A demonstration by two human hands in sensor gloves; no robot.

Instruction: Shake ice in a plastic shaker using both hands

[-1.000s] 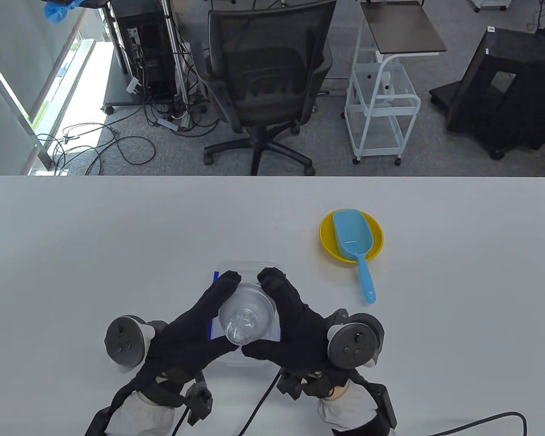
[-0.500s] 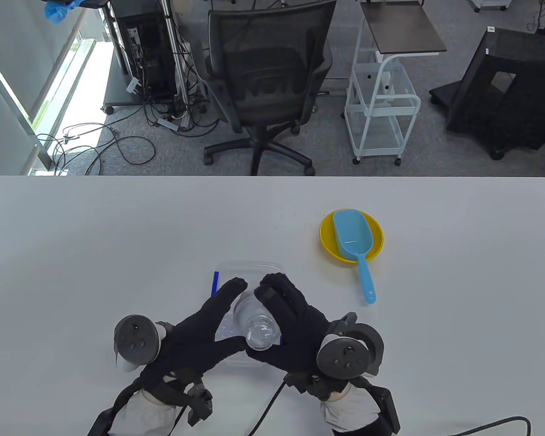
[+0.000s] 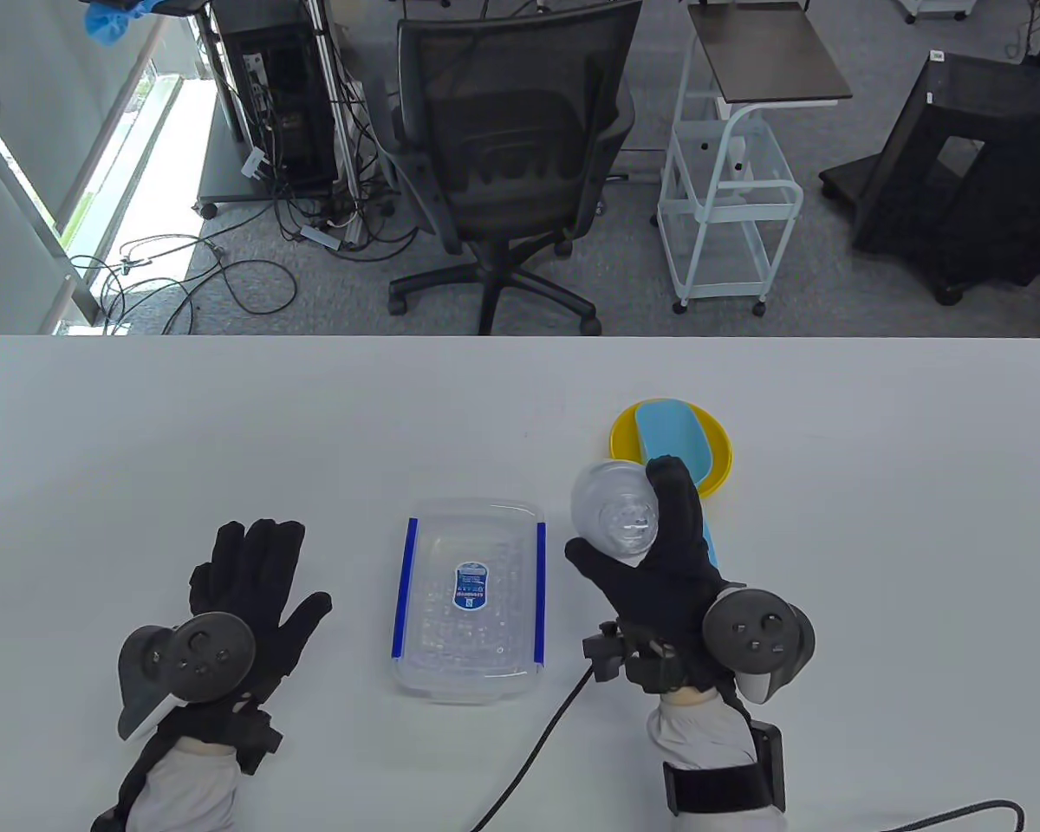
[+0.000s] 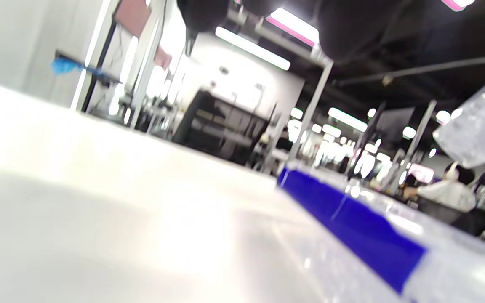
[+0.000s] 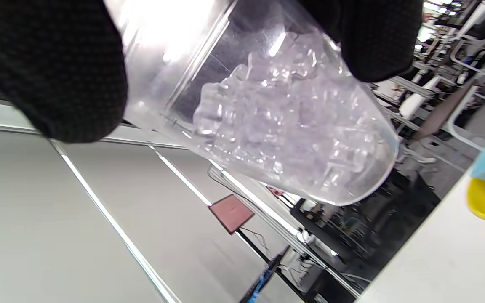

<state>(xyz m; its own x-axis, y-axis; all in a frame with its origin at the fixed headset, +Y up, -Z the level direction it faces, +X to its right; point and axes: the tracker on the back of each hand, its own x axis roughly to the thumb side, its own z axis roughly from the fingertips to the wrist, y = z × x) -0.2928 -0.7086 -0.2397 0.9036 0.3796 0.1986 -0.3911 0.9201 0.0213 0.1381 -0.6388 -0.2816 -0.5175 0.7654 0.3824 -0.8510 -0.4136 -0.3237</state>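
Note:
My right hand [image 3: 650,555] grips a clear plastic shaker [image 3: 615,516] and holds it tilted above the table, right of the clear box. In the right wrist view the shaker [image 5: 267,113] is full of ice, with my gloved fingers [image 5: 53,71] wrapped around it. My left hand [image 3: 247,581] rests flat and open on the table, left of the box, holding nothing. The shaker's end also shows in the left wrist view [image 4: 478,126] at the right edge.
A clear lidded box with blue clips [image 3: 471,598] lies between my hands; its blue clip [image 4: 347,214] shows close in the left wrist view. A yellow bowl [image 3: 719,464] with a blue scoop [image 3: 672,433] sits just behind the shaker. A cable [image 3: 529,754] runs along the table's front.
Both hands held the shaker over the box. My left hand has let go and moved left onto the table. My right hand has carried the shaker up and to the right.

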